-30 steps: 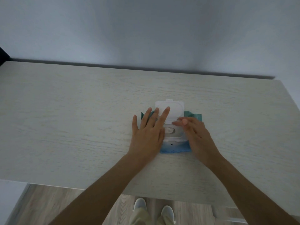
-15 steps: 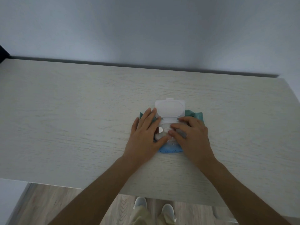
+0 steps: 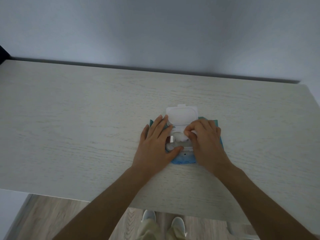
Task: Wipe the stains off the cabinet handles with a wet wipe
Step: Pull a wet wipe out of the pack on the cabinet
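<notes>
A blue-green pack of wet wipes lies flat on the pale wooden cabinet top. Its white flip lid stands open toward the wall. My left hand lies flat on the pack's left side, fingers straight, thumb at the near edge of the opening. My right hand covers the right side, and its fingertips pinch the white wet wipe bunched up in the opening. No cabinet handles are in view.
The cabinet top runs back to a grey wall and ends at a right corner. Below its front edge I see wooden floor and my two light shoes.
My right hand has moved from the pack's edge onto the opening and curled its fingers round the wipe, which now bulges out. My left hand has slid slightly left and keeps pressing.
</notes>
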